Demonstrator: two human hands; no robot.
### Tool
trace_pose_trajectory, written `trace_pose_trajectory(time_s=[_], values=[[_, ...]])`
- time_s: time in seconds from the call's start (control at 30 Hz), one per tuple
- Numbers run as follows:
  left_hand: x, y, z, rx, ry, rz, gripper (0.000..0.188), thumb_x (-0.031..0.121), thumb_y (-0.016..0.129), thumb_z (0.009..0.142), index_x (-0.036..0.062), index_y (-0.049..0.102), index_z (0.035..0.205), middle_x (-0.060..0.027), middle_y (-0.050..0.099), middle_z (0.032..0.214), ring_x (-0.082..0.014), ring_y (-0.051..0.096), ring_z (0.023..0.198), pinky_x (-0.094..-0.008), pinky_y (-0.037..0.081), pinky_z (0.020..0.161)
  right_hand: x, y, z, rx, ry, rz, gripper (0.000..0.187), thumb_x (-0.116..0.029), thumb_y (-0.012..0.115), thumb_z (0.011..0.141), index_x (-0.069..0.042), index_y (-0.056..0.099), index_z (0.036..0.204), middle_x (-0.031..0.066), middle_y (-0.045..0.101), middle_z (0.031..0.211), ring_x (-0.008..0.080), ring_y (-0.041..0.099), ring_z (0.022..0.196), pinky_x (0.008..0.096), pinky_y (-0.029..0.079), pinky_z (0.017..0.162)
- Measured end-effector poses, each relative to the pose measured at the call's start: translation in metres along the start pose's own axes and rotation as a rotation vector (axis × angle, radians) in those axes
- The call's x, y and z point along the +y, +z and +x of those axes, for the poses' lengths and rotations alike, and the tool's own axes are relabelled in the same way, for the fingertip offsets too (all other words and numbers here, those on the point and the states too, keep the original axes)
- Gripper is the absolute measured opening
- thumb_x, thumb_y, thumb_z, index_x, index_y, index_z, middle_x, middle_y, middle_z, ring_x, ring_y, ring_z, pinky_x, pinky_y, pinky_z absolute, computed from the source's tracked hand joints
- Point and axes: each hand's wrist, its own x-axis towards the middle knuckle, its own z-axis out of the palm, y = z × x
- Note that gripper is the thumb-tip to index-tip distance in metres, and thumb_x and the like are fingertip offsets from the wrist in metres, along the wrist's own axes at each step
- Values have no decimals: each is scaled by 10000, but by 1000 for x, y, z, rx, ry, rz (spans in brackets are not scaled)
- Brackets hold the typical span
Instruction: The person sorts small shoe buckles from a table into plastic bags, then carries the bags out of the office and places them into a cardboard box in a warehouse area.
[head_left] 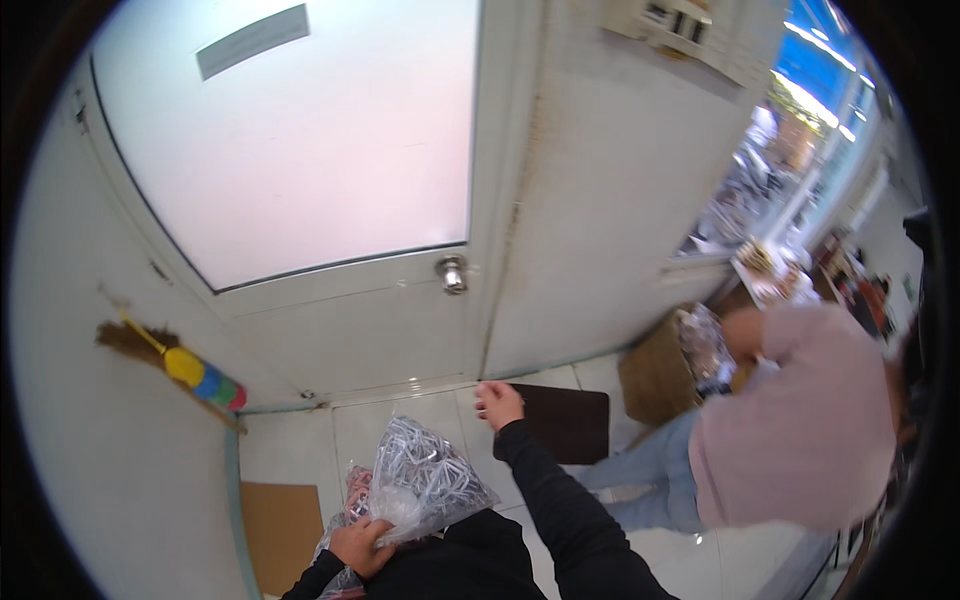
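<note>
My left hand (362,547) is closed on a clear plastic bag (430,465) stuffed with shiny grey-and-white strips, held low against my front. Beside it, partly behind, is another clear bag with reddish contents (357,487). My right hand (498,403) is stretched forward over the floor, its fingers loosely bent and apart, with nothing seen in them. Beyond it stands a white door (340,330) with a frosted pane and a round metal knob (452,273); the right hand does not touch the knob. The door looks closed.
A brown mat (555,425) lies on the tiles by the door. At right a person in a pink shirt (790,420) bends over a cardboard box (655,370) holding clear plastic. A broom (140,342) and a colourful duster (205,378) hang at left, above flat cardboard (280,530).
</note>
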Motion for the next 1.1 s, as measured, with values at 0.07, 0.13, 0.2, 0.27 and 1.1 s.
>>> trace_pose_trajectory(time_s=[0.07,0.13,0.2,0.27,1.1], values=[[16,-1,6,8,-139,63,322,355,702,786,188,641,1055,-94,639,899,-334,657,750,-435,532,653,-12,-9,59,-32,61,31,403,-329,656,914,-42,553,1178,72,650,963,166,633,730,320,540,588],[28,2,7,26,-241,60,337,333,719,768,167,644,1052,-109,648,911,-342,657,780,-435,532,677,-28,2,112,-63,93,72,559,-385,651,909,-60,443,1313,120,616,1102,221,638,829,379,554,645],[33,11,5,62,-317,6,374,294,757,725,118,654,1039,-135,664,923,-350,659,833,-437,530,723,-48,14,150,-53,105,111,720,-446,662,888,-70,333,1406,164,554,1214,256,626,899,399,552,683],[31,22,3,129,-338,7,383,294,760,724,128,648,1050,-136,659,929,-352,656,844,-440,529,728,-61,28,173,-21,108,219,813,-499,673,864,-81,283,1443,180,524,1252,275,622,916,420,550,701],[-23,76,-64,131,-135,101,551,113,785,720,50,577,1226,-174,653,1081,-370,634,938,-456,516,784,-130,123,161,306,-128,-808,508,-384,657,849,-27,490,1169,192,629,1102,335,640,1020,510,470,883]])
